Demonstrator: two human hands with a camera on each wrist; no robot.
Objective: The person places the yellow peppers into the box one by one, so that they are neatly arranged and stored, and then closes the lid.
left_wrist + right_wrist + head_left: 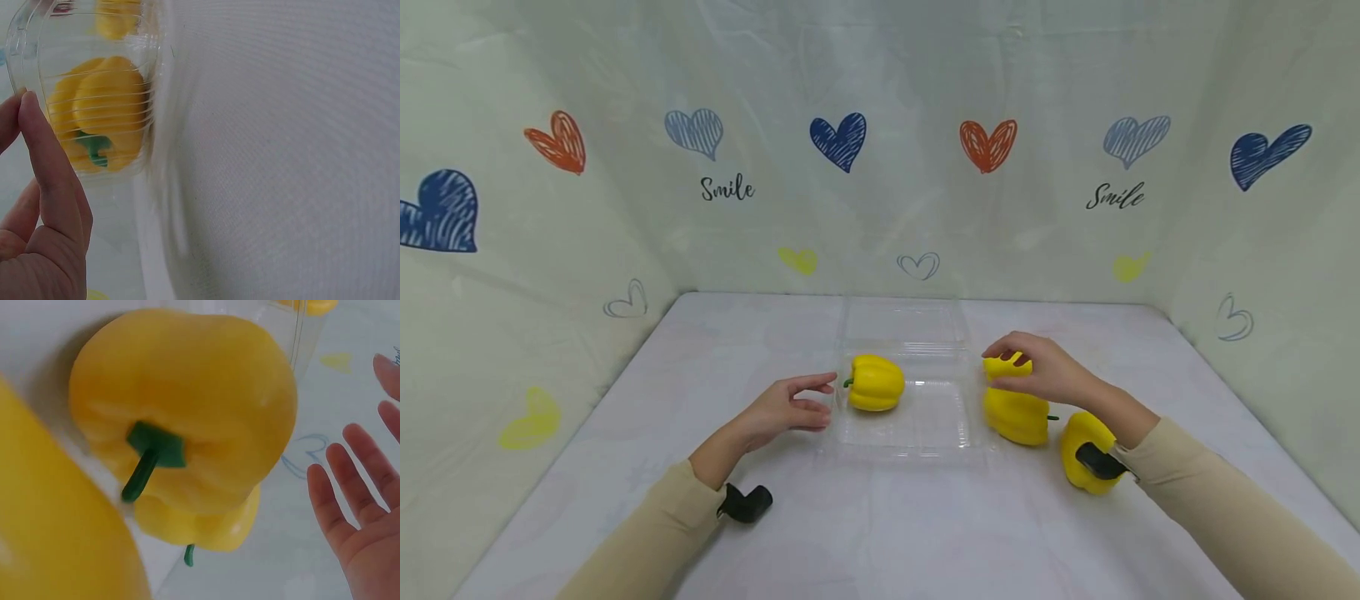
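A yellow bell pepper (877, 383) lies on its side in the left part of a clear plastic clamshell box (925, 425), its green stem to the left. My left hand (786, 408) is at the box's left wall; in the left wrist view a fingertip meets the clear rim (15, 69), fingers fairly straight. My right hand (1048, 371) hovers with spread fingers over two yellow peppers right of the box, a nearer one (1018, 421) and a farther one (1000, 367) partly hidden by it. The right wrist view shows space between the fingers and the middle pepper (187, 381).
Another yellow pepper (1081, 475) lies at the right, partly covered by the right sleeve and black wrist camera (1099, 461). The box's lid (902, 325) lies folded back toward the rear wall. A whitish cloth covers the table (865, 533); heart-printed sheets (910, 217) enclose it.
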